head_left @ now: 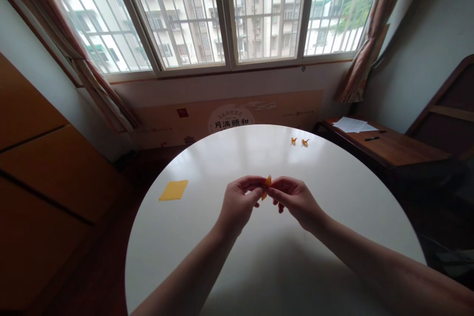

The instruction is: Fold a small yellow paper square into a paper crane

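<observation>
Between my two hands, over the middle of the white round table (207,158), is a small piece of folded orange paper (268,181), narrow and pointed at top and bottom. My left hand (240,202) pinches it from the left with thumb and fingers. From the other side my right hand (294,200) closes thumb and fingertips on its right edge. Fingers cover part of the paper, so its full shape is hidden. Two small folded orange paper birds, a left one (294,141) and a right one (305,143), stand near the table's far edge.
Yellow paper squares (174,190) lie at the table's left. Beyond the right edge stands a brown wooden side table (403,147) with white sheets (351,124) and a dark pen (372,138). A chair (444,108) is behind it. A cabinet (44,182) is at left.
</observation>
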The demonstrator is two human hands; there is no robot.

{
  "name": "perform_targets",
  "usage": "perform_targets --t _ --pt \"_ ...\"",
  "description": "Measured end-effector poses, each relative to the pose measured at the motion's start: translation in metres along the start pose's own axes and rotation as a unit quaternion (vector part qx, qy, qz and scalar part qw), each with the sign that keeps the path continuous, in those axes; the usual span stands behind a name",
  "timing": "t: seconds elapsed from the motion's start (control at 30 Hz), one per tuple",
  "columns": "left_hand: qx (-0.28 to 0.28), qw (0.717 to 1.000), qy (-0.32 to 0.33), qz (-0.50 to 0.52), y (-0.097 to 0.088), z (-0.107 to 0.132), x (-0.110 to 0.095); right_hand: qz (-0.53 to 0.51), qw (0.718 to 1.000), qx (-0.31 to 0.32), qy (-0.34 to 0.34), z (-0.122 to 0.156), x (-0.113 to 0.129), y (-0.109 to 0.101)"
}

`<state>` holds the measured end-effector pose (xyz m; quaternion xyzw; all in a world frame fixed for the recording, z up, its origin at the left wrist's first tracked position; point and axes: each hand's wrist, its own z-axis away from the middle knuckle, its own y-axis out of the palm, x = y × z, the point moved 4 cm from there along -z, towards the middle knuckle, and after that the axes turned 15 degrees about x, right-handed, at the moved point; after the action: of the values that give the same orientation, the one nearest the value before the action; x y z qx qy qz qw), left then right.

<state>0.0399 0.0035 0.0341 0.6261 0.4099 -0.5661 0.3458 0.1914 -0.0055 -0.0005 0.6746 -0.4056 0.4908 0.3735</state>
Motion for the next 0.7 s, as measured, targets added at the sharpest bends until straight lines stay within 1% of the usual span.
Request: perform_targets --t 0.27,0.57,0.7 --pt "0.004 0.999 0.007 -0.036 0.0 -0.0009 -0.0007 0.001 1.0 -0.003 -0.006 0.0003 0.0 0.0019" --pt "-0.007 1.0 -0.004 0.021 0.0001 -0.0005 -0.0013 0.024 0.999 -0.017 -0.018 0.0021 0.0018 0.0015" --pt "-0.005 1.0 0.003 0.019 -0.0008 -0.0005 -0.0004 0.022 0.999 -0.017 -0.018 0.0014 0.0015 0.0004"
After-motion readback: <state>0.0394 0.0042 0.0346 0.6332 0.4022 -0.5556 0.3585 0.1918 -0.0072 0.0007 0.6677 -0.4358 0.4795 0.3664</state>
